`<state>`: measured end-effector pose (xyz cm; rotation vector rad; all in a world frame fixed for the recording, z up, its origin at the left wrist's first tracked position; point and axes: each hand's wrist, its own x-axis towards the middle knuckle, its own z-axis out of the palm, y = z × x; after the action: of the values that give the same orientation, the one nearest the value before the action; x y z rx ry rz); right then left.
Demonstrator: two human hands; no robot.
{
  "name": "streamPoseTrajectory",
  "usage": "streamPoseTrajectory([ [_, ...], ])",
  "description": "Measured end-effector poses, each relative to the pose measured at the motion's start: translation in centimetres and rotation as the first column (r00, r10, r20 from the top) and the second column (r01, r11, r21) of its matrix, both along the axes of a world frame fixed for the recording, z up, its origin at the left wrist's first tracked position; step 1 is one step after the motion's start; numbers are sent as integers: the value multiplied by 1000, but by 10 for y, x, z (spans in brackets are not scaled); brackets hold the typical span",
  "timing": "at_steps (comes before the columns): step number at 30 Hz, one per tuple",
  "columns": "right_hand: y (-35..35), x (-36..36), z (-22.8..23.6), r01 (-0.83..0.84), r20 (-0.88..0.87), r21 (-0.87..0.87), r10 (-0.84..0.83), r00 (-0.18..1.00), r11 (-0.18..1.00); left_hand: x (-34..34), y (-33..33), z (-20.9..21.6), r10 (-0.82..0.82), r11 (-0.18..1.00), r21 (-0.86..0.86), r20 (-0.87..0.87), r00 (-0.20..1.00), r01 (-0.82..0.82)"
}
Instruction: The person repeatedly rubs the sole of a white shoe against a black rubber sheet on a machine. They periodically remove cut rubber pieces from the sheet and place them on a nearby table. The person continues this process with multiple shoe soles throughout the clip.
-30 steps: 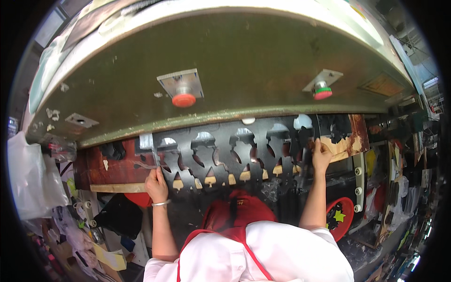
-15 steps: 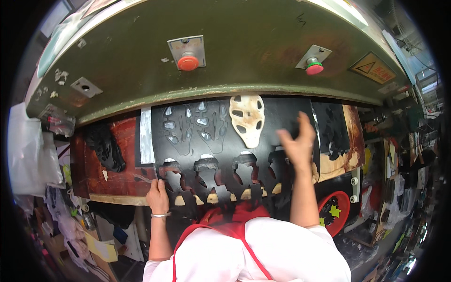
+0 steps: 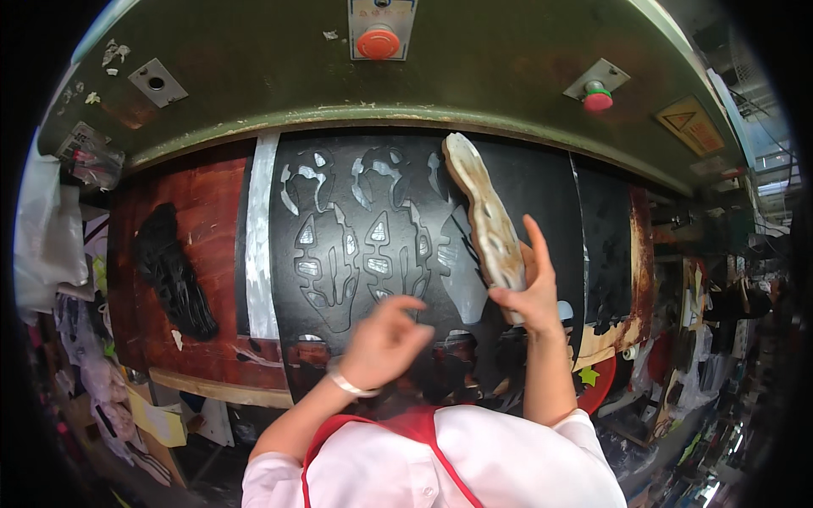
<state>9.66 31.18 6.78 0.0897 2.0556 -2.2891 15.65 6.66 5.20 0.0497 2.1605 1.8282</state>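
Now the right hand (image 3: 539, 303) pinches the near end of the tilted die (image 3: 483, 201), over the sheet (image 3: 546, 190), its far end toward the table's (image 3: 218, 262) far edge. The left hand (image 3: 385, 340), half open, seems empty. Held by one end, the die could twist and scratch the sheet.

below a machine panel (image 3: 483, 76) across the top of the frame, a sheet (image 3: 546, 190) covers the middle of the worktop (image 3: 212, 199), stacked pieces (image 3: 175, 275) to its left; a block (image 3: 485, 212) in the right hand's fingers (image 3: 542, 256) is over the sheet, right of centre.
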Motion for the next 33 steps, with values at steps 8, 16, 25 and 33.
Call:
streamPoseTrajectory([
  [8, 5, -1, 2, 52, 123, -414, -1, 992, 909, -44, 86, -6, -243, 950, 274, 352, 904, 149],
  [16, 18, -7, 3, 137, 30, -326, -135, 990, 935, -51, 58, -18, -314, 949, 160, 536, 783, 271],
  [25, 13, 6, -20, 353, -339, 777, -127, 932, 521, -43, -3, -8, -370, 918, 310, 443, 817, 248],
  [33, 19, 4, -59, 344, -348, 772, -98, 932, 534, -12, -98, -26, 149, 974, 136, 218, 964, -182],
])
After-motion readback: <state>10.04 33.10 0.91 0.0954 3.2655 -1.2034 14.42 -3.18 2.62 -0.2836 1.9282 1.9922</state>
